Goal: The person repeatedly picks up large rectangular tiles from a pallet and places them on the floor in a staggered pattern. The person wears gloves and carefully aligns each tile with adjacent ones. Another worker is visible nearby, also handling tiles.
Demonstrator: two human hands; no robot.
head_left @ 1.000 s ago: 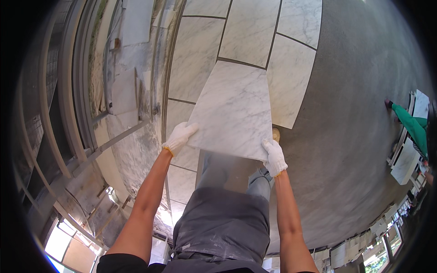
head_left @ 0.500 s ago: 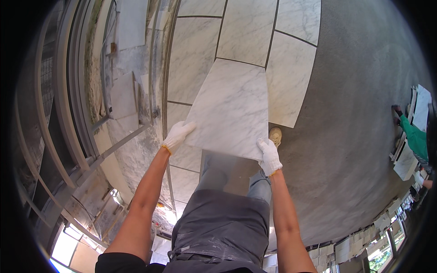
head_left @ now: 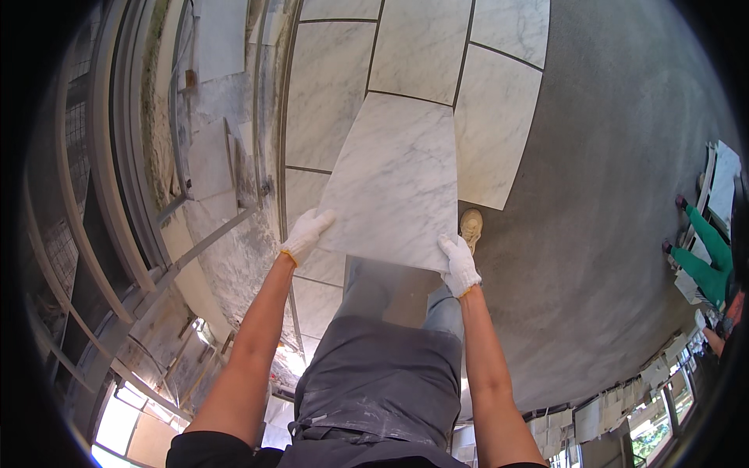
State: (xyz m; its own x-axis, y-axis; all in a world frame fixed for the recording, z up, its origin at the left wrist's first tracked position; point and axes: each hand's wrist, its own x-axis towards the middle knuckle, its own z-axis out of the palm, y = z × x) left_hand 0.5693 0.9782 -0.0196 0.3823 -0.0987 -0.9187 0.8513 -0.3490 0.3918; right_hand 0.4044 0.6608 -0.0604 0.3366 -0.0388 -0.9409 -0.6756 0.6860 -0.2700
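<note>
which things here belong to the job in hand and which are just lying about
In the job:
- marble slab, gripped at its near corners
- white-gloved left hand and right hand
- likely the floor slabs around it

Apparently just lying about:
- pale panel on the left
- pale sheets, lower right

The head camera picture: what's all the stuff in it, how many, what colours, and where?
held slab: one, white with grey veins, between both hands
floor slabs: at least five, white-grey, ahead and left
floor: one, grey, right
metal frame: one, grey, far left
wall: one, stained whitish, left
co-worker's trousers: one pair, green, far right
shoe: one, beige, above right hand
apron: one, dark grey, bottom middle
left hand: one, white-gloved, slab's near left corner
right hand: one, white-gloved, slab's near right corner
</note>
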